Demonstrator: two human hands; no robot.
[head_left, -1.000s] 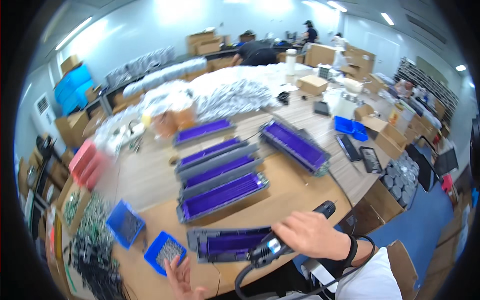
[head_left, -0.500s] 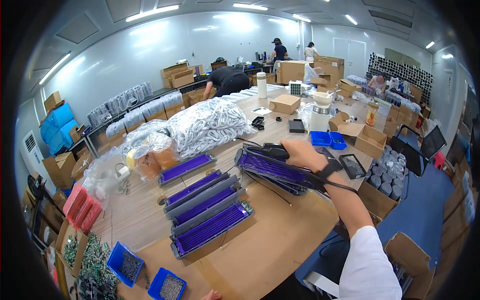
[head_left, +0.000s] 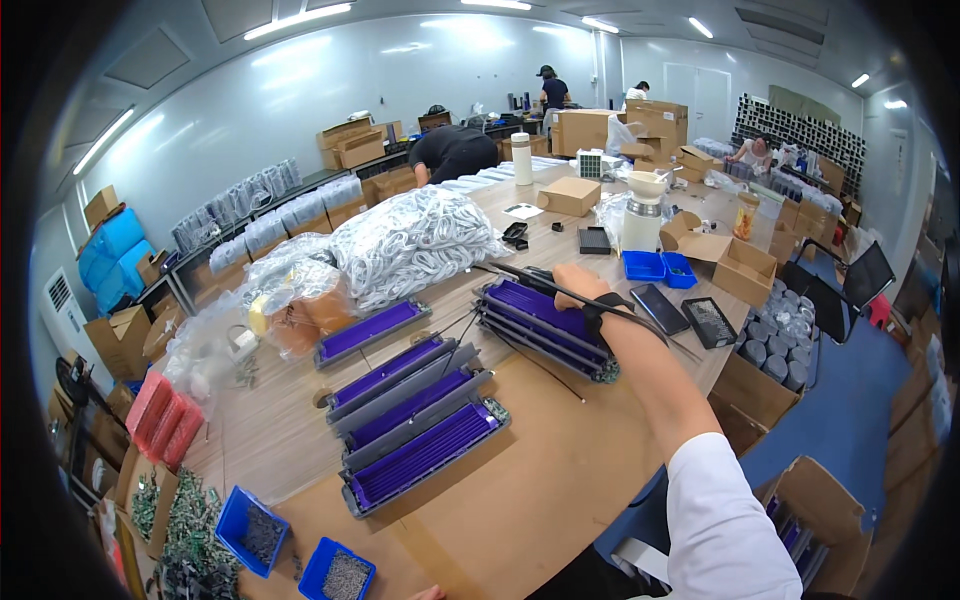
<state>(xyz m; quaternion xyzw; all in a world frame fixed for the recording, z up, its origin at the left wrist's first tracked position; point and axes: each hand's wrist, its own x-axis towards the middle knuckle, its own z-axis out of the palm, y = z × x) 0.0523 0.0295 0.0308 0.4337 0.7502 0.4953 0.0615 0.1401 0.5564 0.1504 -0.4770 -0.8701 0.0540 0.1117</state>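
My right hand reaches out over the table and rests on top of a stack of long purple boards in grey frames. It is closed around a black electric screwdriver that points left, and the tool's thin black cable trails back along my forearm. A black strap wraps my wrist. Only a fingertip of my left hand shows at the bottom edge, near a blue bin of screws. Three more purple boards lie side by side mid-table, with a single one behind them.
A heap of white bagged parts and clear bags sit behind the boards. A second blue bin is at front left, red trays at left. Cardboard boxes, blue trays and a white flask stand at right. People work at the back.
My right hand has carried the screwdriver from the near table edge out to the stack of boards at the right. The view has lifted, and my left hand has dropped almost out of sight.
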